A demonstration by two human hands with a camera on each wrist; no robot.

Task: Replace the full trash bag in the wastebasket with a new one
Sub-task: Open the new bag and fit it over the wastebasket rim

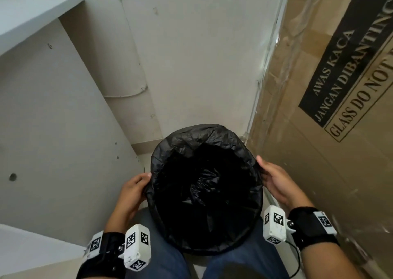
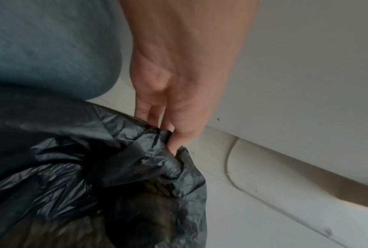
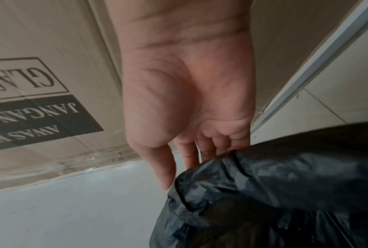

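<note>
A black trash bag lines the round wastebasket, and its edge is folded over the rim all round. The inside looks dark and hollow. The basket itself is almost wholly hidden; a brownish patch shows below the bag's hem. My left hand is at the left rim, and its fingertips pinch a bunched fold of the bag. At the right rim, my right hand lies along the outside with fairly straight fingers against the bag's overhang. Its thumb is free beside the hem.
A tall cardboard box with a glass warning stands close on the right. A white panel closes in the left side, and a wall with a thin cable is behind. My knees in blue jeans flank the basket on the pale floor.
</note>
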